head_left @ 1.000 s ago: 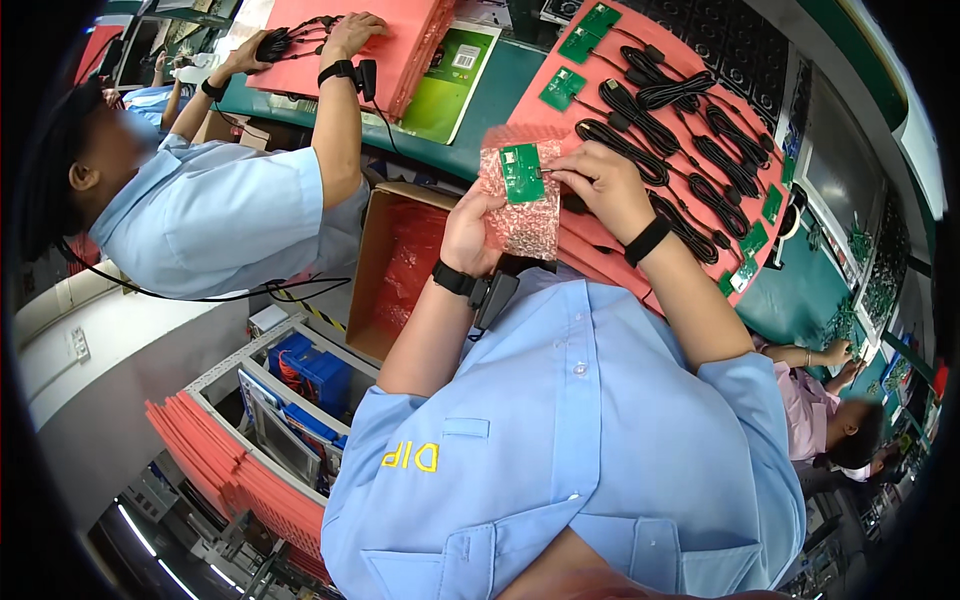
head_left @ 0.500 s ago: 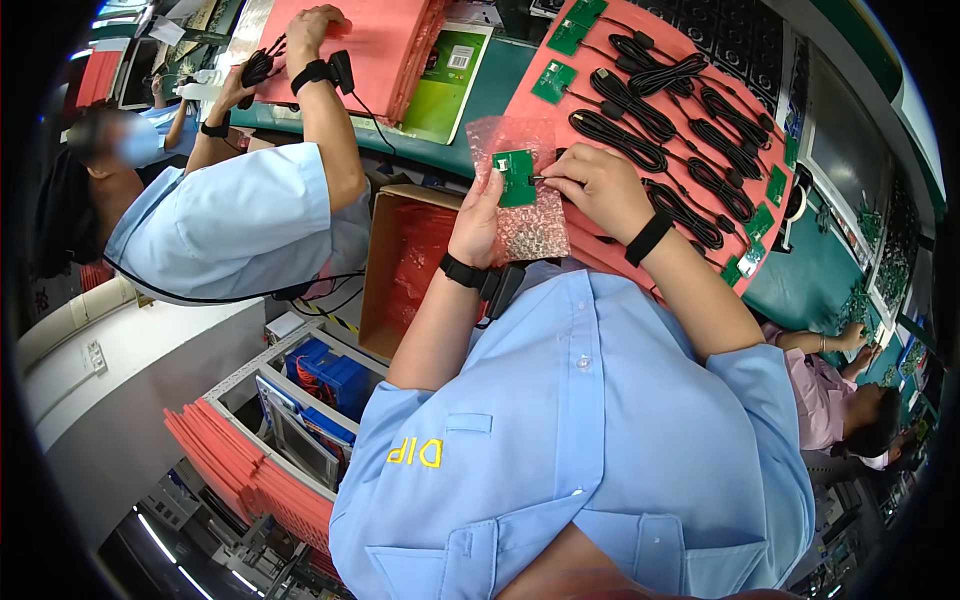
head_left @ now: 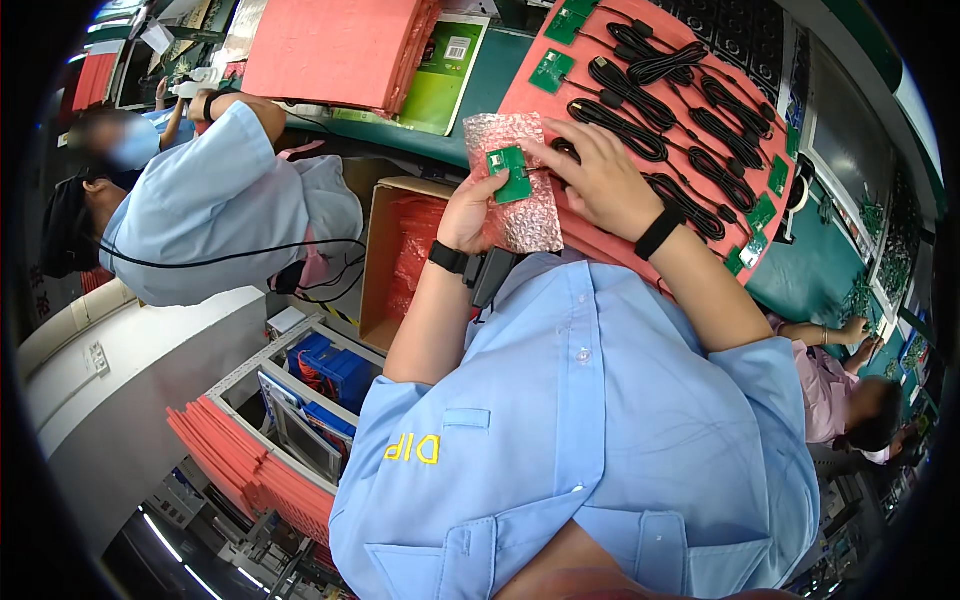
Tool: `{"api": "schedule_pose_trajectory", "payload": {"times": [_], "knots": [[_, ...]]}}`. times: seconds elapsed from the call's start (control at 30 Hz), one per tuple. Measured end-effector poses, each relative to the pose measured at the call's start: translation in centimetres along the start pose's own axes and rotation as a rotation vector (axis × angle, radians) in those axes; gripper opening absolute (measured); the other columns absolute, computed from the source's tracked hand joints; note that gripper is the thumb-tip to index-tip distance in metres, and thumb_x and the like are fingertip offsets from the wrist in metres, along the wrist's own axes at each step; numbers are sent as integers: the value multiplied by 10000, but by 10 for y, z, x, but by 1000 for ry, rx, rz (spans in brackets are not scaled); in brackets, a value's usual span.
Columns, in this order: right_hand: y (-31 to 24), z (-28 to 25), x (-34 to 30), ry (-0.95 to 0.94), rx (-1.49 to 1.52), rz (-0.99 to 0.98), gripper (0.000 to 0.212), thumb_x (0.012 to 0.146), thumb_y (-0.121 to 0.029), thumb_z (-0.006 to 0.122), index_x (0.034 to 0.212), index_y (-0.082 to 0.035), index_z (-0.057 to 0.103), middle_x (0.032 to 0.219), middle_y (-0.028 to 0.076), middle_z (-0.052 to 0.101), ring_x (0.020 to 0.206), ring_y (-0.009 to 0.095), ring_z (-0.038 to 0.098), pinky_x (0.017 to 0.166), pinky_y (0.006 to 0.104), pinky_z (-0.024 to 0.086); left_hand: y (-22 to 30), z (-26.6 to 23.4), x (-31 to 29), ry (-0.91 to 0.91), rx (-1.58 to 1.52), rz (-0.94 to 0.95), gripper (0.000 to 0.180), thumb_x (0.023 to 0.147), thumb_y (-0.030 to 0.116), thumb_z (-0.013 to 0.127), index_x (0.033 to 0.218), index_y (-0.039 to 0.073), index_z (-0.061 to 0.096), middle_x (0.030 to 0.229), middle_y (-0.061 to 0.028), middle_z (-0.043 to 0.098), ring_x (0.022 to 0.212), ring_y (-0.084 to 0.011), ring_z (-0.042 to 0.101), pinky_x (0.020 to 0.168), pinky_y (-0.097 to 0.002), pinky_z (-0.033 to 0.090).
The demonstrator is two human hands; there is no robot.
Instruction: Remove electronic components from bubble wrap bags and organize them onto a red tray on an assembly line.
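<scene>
My left hand (head_left: 468, 212) is closed on a small green circuit board (head_left: 510, 175) and a clear pinkish bubble-wrap bag (head_left: 532, 222) behind it. Its thumb presses on the board's left side. My right hand (head_left: 605, 180) reaches over the bag's right edge, fingers stretched out and apart, with the fingertips close beside the board. Dark cable (head_left: 566, 149) shows in the gap between these fingers; whether it is joined to the held board is hidden. Right of the hand, several coiled black cables (head_left: 632, 130) with green boards (head_left: 551, 70) lie on a pink foam sheet (head_left: 528, 92).
At the far left a stack of pink foam sheets (head_left: 325, 50) lies by a green-printed sheet (head_left: 452, 75). A cardboard box (head_left: 378, 262) of pink bags stands left of my arm. A co-worker (head_left: 225, 190) sits at left, another person (head_left: 815, 390) at right.
My right hand has gone from a pinch at the board's edge to spread fingers. The board and bag have tilted slightly. The co-worker at left has drawn their arms back from the foam stack.
</scene>
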State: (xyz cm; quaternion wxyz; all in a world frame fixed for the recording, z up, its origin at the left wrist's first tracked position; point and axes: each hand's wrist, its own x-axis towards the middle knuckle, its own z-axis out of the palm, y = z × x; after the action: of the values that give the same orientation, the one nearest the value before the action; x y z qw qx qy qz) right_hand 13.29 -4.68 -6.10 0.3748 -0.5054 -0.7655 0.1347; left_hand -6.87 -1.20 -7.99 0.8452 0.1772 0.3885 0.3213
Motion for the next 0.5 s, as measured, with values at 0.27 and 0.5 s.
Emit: {"api": "schedule_pose_trajectory", "payload": {"times": [0.27, 0.5], "knots": [[3, 11, 1, -211, 336, 95, 183, 757, -89, 687, 933, -87, 641, 829, 12, 623, 807, 159, 575, 742, 295, 471, -13, 3, -1, -68, -3, 61, 317, 935, 88, 449, 1248, 36, 455, 1161, -100, 570, 1045, -212, 577, 903, -395, 480], [13, 24, 0, -258, 564, 692, 189, 774, -129, 720, 882, -24, 605, 860, 19, 611, 767, 67, 544, 637, 212, 459, -4, 43, -27, -54, -153, 141, 354, 936, 91, 447, 1287, 78, 400, 1258, -116, 512, 1113, -243, 550, 927, -412, 476]]}}
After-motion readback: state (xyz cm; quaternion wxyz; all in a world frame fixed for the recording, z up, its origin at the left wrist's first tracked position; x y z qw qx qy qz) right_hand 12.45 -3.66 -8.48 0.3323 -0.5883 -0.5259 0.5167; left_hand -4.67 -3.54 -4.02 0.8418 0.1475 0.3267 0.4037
